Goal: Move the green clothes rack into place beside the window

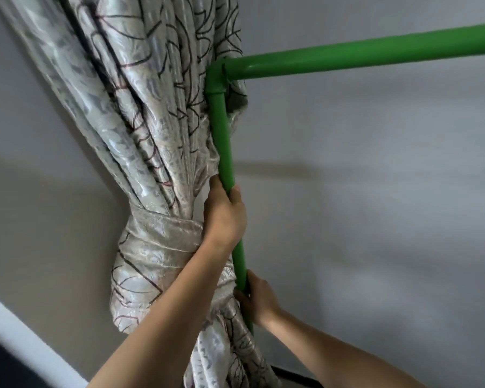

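**Both hands on the rack's upright, against the tied curtain**

Between the two hands runs the upright post of the green clothes rack (pixel 225 152), a smooth round tube that rises past the upper hand to an elbow joint (pixel 215 79). From that joint the top bar (pixel 361 56) reaches away to the right, well above both hands, and leaves the frame at the right edge.

The left hand (pixel 225 212) is the higher of the two. It is closed around the post, thumb on the near side and fingers wrapped behind, where they press into fabric. The right hand (pixel 256 299) sits lower on the same post, also clenched around it, with the thumb lying up along the tube. Below the right hand only a short piece of the post shows before the forearm and cloth hide it.

Just left of both hands, and touching the post along most of its length, hangs a pale patterned curtain (pixel 129 113) with dark curved lines. It is gathered and bound by a tie-back (pixel 157 236) of the same cloth at about the level of the left wrist, then bulges and falls on below the right hand.

Behind the hands and to their right is a plain grey wall (pixel 375 205). At lower left, past the left forearm, a white band (pixel 25 337) runs diagonally; whether it is a window frame cannot be told.
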{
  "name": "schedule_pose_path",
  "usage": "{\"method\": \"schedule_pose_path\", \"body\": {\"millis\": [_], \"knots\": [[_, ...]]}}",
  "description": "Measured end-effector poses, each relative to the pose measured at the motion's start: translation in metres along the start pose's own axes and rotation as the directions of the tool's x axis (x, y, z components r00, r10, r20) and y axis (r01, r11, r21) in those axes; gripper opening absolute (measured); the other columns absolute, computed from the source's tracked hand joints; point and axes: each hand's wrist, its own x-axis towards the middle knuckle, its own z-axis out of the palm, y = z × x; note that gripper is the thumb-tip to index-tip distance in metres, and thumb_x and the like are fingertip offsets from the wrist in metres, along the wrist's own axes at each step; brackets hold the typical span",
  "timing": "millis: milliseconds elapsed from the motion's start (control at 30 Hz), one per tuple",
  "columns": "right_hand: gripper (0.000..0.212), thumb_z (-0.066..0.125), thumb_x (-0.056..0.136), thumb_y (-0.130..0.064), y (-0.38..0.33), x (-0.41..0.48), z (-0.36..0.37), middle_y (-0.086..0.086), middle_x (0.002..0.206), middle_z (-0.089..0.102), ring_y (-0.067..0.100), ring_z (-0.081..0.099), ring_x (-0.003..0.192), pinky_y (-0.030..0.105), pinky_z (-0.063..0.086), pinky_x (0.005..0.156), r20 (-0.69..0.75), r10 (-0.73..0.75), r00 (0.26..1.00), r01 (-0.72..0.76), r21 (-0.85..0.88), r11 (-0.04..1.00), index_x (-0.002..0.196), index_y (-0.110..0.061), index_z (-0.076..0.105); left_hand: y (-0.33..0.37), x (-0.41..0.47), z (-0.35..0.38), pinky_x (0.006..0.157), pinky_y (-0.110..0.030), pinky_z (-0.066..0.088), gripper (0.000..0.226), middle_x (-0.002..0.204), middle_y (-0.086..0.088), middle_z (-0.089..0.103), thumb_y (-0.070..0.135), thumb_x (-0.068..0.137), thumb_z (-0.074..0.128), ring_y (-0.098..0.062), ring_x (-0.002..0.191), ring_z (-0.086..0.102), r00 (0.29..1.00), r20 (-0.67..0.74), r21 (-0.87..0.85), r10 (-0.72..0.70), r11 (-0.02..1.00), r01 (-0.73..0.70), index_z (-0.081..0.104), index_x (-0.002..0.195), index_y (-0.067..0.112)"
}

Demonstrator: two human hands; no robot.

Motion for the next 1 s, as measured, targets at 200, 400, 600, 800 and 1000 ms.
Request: {"method": "schedule_pose_path", "body": {"millis": [200,400,600,800,1000], "knots": [[0.027,0.046,0.08,-0.05,0.006,-0.019,0.007,0.004,0.075,0.062,0.026,0.06,0.069,0.042,0.047,0.062,0.089,-0.037,0.995,0.047,-0.107,0.993,0.086,-0.024,0.044,-0.018,-0.022,-0.005,0.095,-0.049,0.05,0.038,0.125,-0.016,0.058,0.023,0.097,0.036,-0.029,0.114,0.06,0.995,-0.028,0.015,0.097,0.995,-0.097,0.029,0.133,0.013],[0.024,0.049,0.088,-0.045,0.001,-0.029,0.0,-0.005,0.064,0.047,0.026,0.052,0.066,0.037,0.038,0.059,0.117,-0.038,0.992,0.065,-0.241,0.968,0.09,-0.023,0.04,-0.017,-0.035,-0.009,0.075,-0.05,0.055,0.029,0.101,-0.021,0.063,0.021,0.097,0.038,-0.034,0.089,0.066,0.982,-0.039,0.122,0.187,0.976,-0.181,0.034,0.122,0.008],[0.023,0.05,0.09,-0.036,0.003,-0.033,0.001,0.011,0.09,0.066,0.033,0.062,0.078,0.042,0.051,0.066,0.152,0.002,0.988,0.041,-0.277,0.96,0.104,-0.019,0.047,-0.021,-0.049,-0.013,0.068,-0.052,0.055,0.028,0.084,-0.023,0.064,0.027,0.096,0.039,-0.033,0.078,0.067,0.972,-0.082,0.156,0.218,0.966,-0.204,0.035,0.12,0.013],[0.026,0.061,0.086,-0.026,0.006,-0.051,-0.027,0.002,0.107,0.069,0.02,0.064,0.09,0.037,0.054,0.083,0.198,0.028,0.98,-0.004,-0.117,0.993,0.111,-0.021,0.06,-0.02,-0.064,-0.026,0.066,-0.043,0.053,0.032,0.085,-0.012,0.058,0.02,0.094,0.045,-0.031,0.078,0.061,0.986,0.0,0.126,0.169,0.978,-0.168,0.036,0.124,0.014],[0.015,0.066,0.085,-0.016,-0.032,-0.103,-0.138,0.0,0.085,0.072,0.019,0.068,0.081,0.021,0.048,0.072,-0.121,-0.119,0.985,0.121,0.008,0.993,0.084,-0.031,0.066,-0.038,-0.11,-0.049,0.087,-0.04,0.055,0.048,0.118,-0.005,0.062,0.027,0.086,0.055,-0.021,0.104,0.063,0.977,0.119,0.072,0.176,0.98,-0.185,0.041,0.132,0.022]]}}
